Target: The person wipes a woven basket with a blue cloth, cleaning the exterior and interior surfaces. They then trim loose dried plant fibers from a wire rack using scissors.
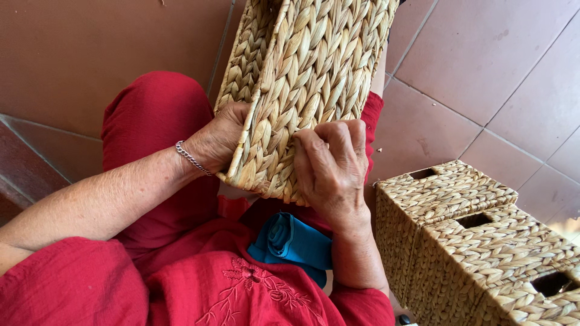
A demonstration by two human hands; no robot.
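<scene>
A woven straw basket (308,66) rests tilted on my lap, its corner pointing toward me. My left hand (217,142), with a silver chain bracelet at the wrist, grips the basket's left side near the lower corner. Against the basket's front face lies my right hand (332,166), fingers curled and pressed on the weave near the bottom edge. A rolled blue cloth (293,241) sits on my lap under the right wrist. I wear red clothing with embroidery.
Two or three similar woven box-shaped baskets (477,241) with rectangular slots on top stand on the floor at the right. The floor is reddish-brown tile (501,72). A darker step edge (24,175) runs at the far left.
</scene>
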